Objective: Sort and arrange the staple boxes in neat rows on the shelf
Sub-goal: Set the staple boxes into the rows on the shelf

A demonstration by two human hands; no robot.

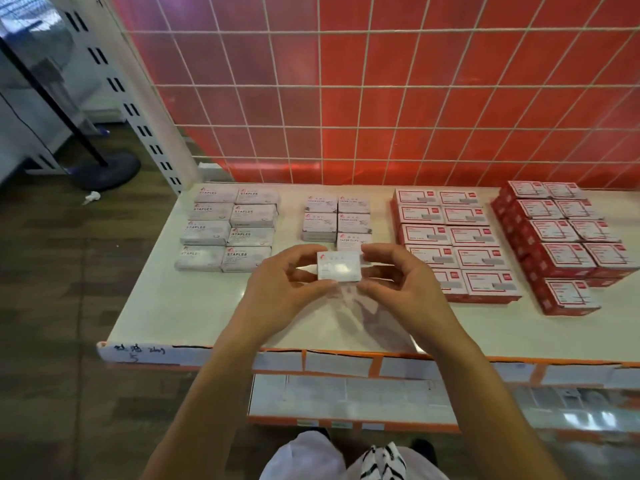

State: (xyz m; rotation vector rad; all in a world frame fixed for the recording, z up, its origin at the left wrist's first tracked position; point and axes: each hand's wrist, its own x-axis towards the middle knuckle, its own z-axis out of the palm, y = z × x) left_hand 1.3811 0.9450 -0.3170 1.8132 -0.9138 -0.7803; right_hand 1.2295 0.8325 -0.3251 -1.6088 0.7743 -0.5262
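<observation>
Head view: L hand [277, 285] + R hand [398, 282] each pinch one end of a small white box [339, 268], held above shelf [194, 317], front-centre. Box sits just in front of paper-clip boxes [336, 220], btwn staples boxes [227, 230] on left & red boxes [457, 244] on right.

There's STAPLES on the white boxes [242, 233] at ten o'clock, PAPER CLIPS on the smaller packs [353, 221] at twelve, a handwritten 5 on the shelf lip [156, 353] at eight, while the held box [339, 268] and the red boxes [467, 235] at two are too blurred to read.
</observation>
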